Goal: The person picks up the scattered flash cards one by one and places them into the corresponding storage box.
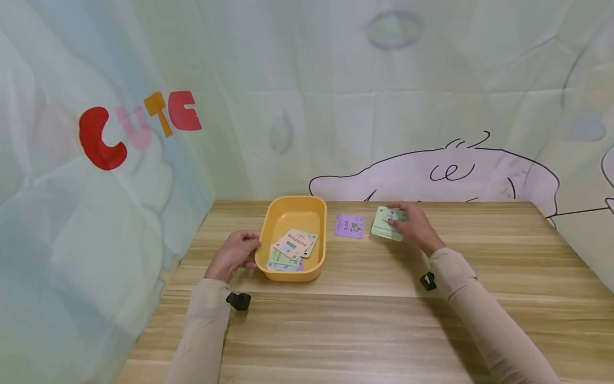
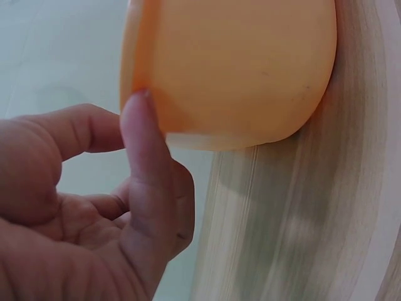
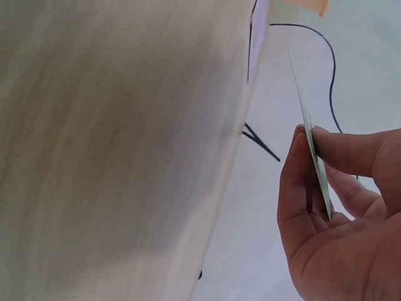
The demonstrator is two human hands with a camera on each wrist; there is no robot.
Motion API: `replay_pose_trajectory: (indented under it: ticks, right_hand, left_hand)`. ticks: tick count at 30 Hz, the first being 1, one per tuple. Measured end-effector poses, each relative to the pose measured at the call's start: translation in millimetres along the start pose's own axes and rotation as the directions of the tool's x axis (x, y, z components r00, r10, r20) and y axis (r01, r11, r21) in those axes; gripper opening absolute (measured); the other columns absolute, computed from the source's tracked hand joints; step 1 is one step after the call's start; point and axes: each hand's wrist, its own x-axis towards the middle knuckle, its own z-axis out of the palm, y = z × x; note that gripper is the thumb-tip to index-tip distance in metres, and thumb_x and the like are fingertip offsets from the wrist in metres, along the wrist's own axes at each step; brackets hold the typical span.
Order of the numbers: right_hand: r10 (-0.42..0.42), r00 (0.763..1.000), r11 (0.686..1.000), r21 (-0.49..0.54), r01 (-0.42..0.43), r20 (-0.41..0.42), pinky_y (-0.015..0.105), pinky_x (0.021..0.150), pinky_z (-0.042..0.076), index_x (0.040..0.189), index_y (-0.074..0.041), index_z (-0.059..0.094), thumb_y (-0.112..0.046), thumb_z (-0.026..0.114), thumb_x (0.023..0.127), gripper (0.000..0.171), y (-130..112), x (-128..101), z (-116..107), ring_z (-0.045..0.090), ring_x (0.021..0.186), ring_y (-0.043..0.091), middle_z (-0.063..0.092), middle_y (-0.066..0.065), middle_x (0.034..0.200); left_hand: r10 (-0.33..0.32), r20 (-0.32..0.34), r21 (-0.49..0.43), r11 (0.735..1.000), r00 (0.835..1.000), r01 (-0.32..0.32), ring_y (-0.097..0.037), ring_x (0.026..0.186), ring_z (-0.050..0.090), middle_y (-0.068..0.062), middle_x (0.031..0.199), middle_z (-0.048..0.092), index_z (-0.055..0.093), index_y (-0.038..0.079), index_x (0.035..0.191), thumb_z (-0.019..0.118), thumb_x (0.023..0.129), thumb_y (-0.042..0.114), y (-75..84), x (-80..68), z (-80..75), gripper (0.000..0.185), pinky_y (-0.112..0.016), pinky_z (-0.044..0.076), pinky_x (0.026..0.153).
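Observation:
My left hand (image 1: 232, 255) pinches the left rim of a yellow plastic tub (image 1: 293, 276), thumb and finger on its edge in the left wrist view. Several word cards lie loosely in the tub, a peach "sunshine" card (image 1: 293, 242) on top. Between the thumb and fingers of my right hand (image 1: 417, 226) is a pale green card (image 1: 382, 229). Edge-on in the right wrist view, that green card (image 3: 302, 94) is held off the table. To its left a purple "park" card (image 1: 346, 226) lies flat on the table.
The wood-grain table (image 1: 336, 330) meets a printed curtain (image 1: 268, 133) along its back edge. More curtain with "CUTE" lettering (image 1: 103, 138) hangs on the left. A dark wrist device (image 1: 239, 301) sits by the left sleeve, another (image 1: 428, 281) by the right.

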Motion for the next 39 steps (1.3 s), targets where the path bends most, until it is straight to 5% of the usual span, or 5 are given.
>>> replay_pose_trajectory:
  ticks: [10,17,25,39]
  right_hand:
    - [-0.026,1.000,1.000,0.010,0.025,0.010,0.061,0.119,0.028,0.143,-0.001,0.054,-0.006,0.067,0.095,0.050,-10,-5,3,0.041,0.139,0.043,0.048,0.025,0.150]
    - [-0.005,1.000,0.999,0.043,0.004,0.020,0.057,0.112,0.039,0.144,-0.003,0.053,-0.007,0.067,0.095,0.051,-17,-8,9,0.050,0.125,0.038,0.048,0.023,0.149]
    - [-0.052,0.998,0.998,0.036,0.051,0.030,0.059,0.116,0.033,0.145,-0.004,0.053,-0.009,0.067,0.096,0.051,-29,-14,15,0.048,0.130,0.039,0.048,0.024,0.150]
    - [-0.107,0.994,0.994,0.003,0.107,0.029,0.053,0.106,0.045,0.143,-0.008,0.057,-0.013,0.068,0.097,0.048,-50,-15,23,0.056,0.117,0.033,0.056,0.020,0.144]
  left_hand:
    - [-0.008,-0.004,0.002,1.000,1.000,0.008,-0.022,0.090,0.061,-0.016,0.117,0.057,0.054,0.000,0.129,0.052,0.104,0.015,-1.6,1.8,-0.1,0.030,-0.030,0.062,0.065]
    - [-0.008,-0.005,0.006,1.000,1.000,0.008,-0.022,0.091,0.061,-0.017,0.117,0.057,0.055,-0.001,0.129,0.052,0.104,0.015,0.0,0.8,-0.4,0.030,-0.030,0.062,0.064]
    - [-0.007,-0.010,0.011,1.000,1.000,0.007,-0.022,0.090,0.061,-0.017,0.117,0.058,0.055,0.000,0.130,0.052,0.104,0.015,-1.7,1.7,-0.3,0.030,-0.032,0.062,0.065]
    - [-0.014,-0.017,0.004,1.000,1.000,0.014,-0.023,0.094,0.061,-0.017,0.121,0.057,0.054,0.001,0.133,0.052,0.104,0.015,-0.7,-0.4,0.3,0.033,-0.031,0.063,0.066]
